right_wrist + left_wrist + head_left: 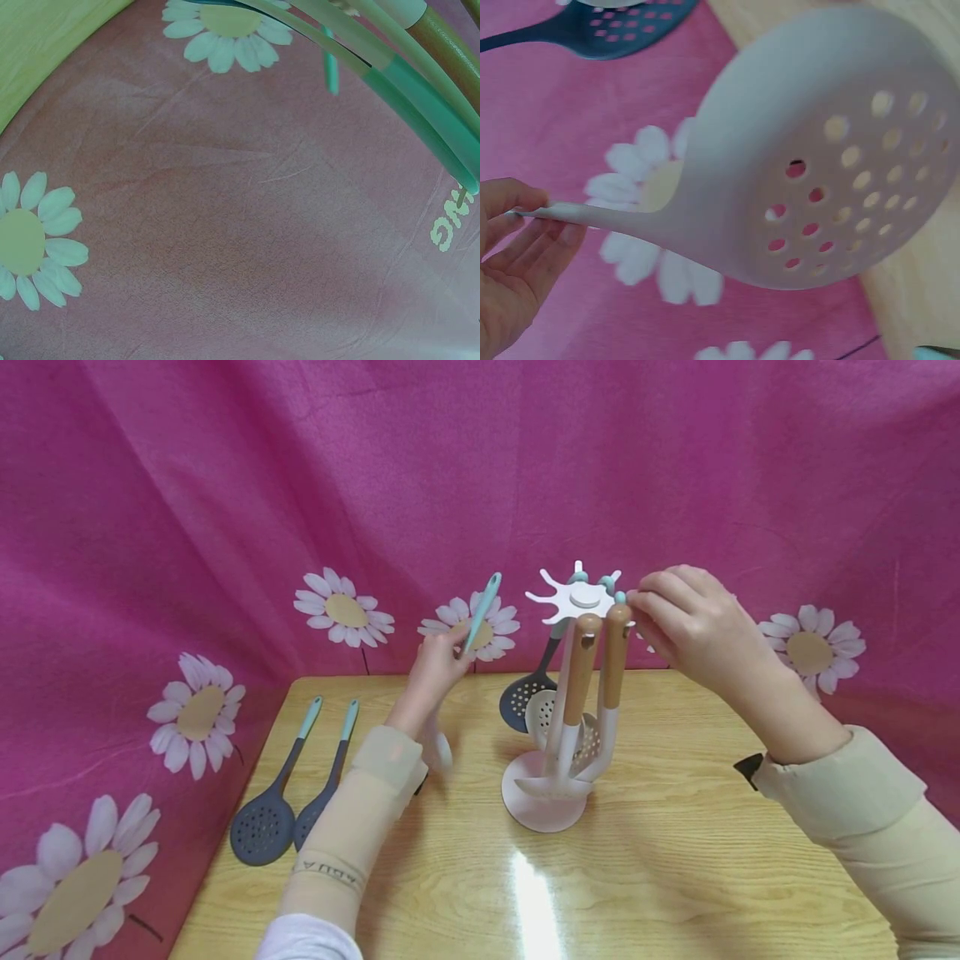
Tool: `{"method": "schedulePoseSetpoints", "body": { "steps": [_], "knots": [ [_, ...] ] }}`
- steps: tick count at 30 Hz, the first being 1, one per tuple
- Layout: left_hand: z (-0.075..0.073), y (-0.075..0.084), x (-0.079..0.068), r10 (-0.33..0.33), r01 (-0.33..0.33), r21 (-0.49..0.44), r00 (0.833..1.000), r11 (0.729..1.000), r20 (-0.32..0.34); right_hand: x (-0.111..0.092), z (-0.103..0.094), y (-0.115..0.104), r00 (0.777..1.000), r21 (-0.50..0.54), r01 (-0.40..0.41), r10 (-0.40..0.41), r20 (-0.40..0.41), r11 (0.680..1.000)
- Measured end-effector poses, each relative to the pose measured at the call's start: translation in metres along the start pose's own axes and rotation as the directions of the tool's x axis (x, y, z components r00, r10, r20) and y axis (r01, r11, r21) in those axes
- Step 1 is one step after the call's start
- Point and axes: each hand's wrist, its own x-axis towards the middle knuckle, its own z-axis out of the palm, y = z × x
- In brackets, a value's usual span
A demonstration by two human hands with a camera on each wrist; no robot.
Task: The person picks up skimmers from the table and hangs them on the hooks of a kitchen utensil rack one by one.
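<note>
My left hand point(438, 668) grips the mint handle point(483, 610) of a pale skimmer. In the left wrist view the skimmer point(742, 225) shows its broad, round, perforated bowl, with fingers and thumb around the handle. A white utensil stand point(543, 802) with a round base and a hooked top point(583, 597) is to the right of it. My right hand point(693, 618) has its curled fingertips at the right side of that top, beside a mint handle end point(620, 597), pinching an arm of the stand; the thumb is hidden. The right wrist view shows hanging mint handles point(427, 120) but no hand.
Utensils hang on the stand, including two wooden handles point(581, 668) facing me and a dark skimmer point(517, 702) behind. Two dark skimmers with mint handles, one a slotted skimmer point(262, 827), lie on the left of the wooden table point(675, 877). A pink flowered cloth point(450, 460) surrounds the table.
</note>
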Motion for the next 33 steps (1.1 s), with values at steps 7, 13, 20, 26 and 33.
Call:
{"method": "schedulePoseSetpoints", "body": {
  "steps": [7, 13, 20, 26, 33],
  "knots": [
    [-0.009, 0.021, 0.001, 0.218, -0.224, -0.03, 0.968, 0.974, -0.125, 0.0, 0.0, 0.0, 1.0, -0.001, -0.001, 0.001, 0.001, 1.0],
    [-0.014, 0.035, 0.001, 0.357, -0.383, -0.118, 0.913, 0.916, -0.197, 0.0, 0.0, -0.001, 1.0, -0.002, -0.004, 0.004, 0.0, 1.0],
    [-0.017, 0.043, 0.0, 0.403, -0.433, -0.117, 0.89, 0.894, -0.213, 0.001, 0.0, 0.0, 1.0, 0.004, 0.003, -0.003, -0.001, 1.0],
    [-0.02, 0.047, -0.001, 0.444, -0.476, -0.129, 0.87, 0.87, -0.213, 0.001, 0.0, 0.0, 1.0, 0.007, 0.002, -0.002, -0.001, 1.0],
    [-0.021, 0.048, -0.002, 0.474, -0.504, -0.155, 0.859, 0.85, -0.193, 0.0, 0.0, 0.0, 1.0, 0.003, -0.002, 0.002, -0.002, 1.0]
  ]
}}
